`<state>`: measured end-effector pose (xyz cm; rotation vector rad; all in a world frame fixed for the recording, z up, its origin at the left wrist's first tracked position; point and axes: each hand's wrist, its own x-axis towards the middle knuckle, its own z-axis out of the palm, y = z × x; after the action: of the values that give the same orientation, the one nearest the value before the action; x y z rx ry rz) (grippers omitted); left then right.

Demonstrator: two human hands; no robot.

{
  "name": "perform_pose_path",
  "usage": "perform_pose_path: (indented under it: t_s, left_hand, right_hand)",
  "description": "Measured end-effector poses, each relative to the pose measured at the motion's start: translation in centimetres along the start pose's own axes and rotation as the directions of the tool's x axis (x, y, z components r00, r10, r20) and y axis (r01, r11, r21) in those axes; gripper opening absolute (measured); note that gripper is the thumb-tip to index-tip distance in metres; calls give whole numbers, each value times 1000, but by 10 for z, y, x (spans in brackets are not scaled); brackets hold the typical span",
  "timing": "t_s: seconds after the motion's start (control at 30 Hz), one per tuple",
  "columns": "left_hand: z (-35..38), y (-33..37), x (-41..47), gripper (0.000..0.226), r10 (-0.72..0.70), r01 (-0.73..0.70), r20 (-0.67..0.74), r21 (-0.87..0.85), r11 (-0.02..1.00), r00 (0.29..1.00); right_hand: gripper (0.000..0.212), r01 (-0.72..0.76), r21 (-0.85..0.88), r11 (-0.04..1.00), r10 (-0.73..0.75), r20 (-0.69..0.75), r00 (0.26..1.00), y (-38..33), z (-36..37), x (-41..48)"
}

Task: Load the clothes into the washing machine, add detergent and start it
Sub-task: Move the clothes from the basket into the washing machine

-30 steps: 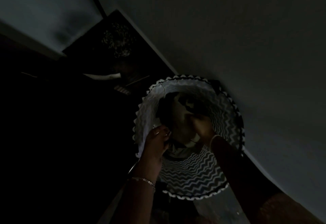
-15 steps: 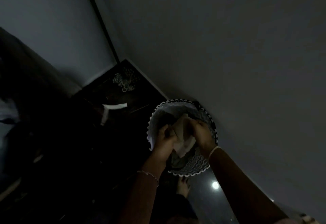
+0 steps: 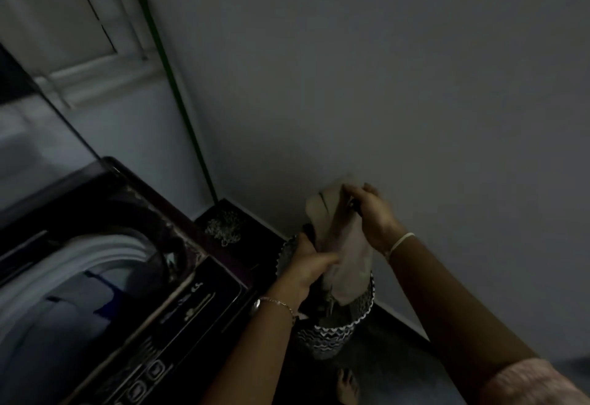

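Observation:
A pale beige garment (image 3: 346, 245) hangs above a black-and-white zigzag laundry basket (image 3: 332, 337) on the floor by the wall. My right hand (image 3: 370, 213) grips the garment's top, held highest. My left hand (image 3: 306, 269) clutches its lower part along with some dark cloth, just over the basket's rim. To the left stands a top-loading washing machine (image 3: 204, 296) with its lid up; the white drum ring (image 3: 79, 264) shows, with bluish cloth inside. Its control panel faces me at the lower left.
A green mop handle (image 3: 172, 85) leans in the corner, its stringy head (image 3: 223, 227) on the dark floor between machine and basket. A grey wall fills the right side. A bare foot (image 3: 348, 387) stands just in front of the basket. The room is dim.
Both hands have lifted the beige garment up out of the basket. The view has risen and swung left, bringing the washing machine into sight.

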<state>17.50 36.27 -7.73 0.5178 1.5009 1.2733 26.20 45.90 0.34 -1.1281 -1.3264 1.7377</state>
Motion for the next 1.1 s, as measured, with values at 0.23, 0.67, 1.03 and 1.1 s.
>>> perform_pose_path:
  t_s: [0.23, 0.67, 1.03, 1.1]
  left_hand:
    - [-15, 73, -44, 145, 150, -145, -8, 213, 966, 989]
    - [-8, 150, -57, 122, 559, -454, -104, 471, 756, 823]
    - [-16, 154, -38, 79, 500, -413, -189, 364, 835, 845]
    - [-17, 161, -35, 56, 464, -377, -286, 310, 873, 838]
  right_hand:
    - [22, 211, 158, 965, -218, 32, 975, -98, 23, -57]
    - [20, 250, 410, 877, -334, 145, 931, -233, 45, -95]
    - [41, 122, 599, 791, -373, 315, 873, -275, 60, -84]
    - [43, 120, 615, 779, -390, 326, 861, -275, 55, -79]
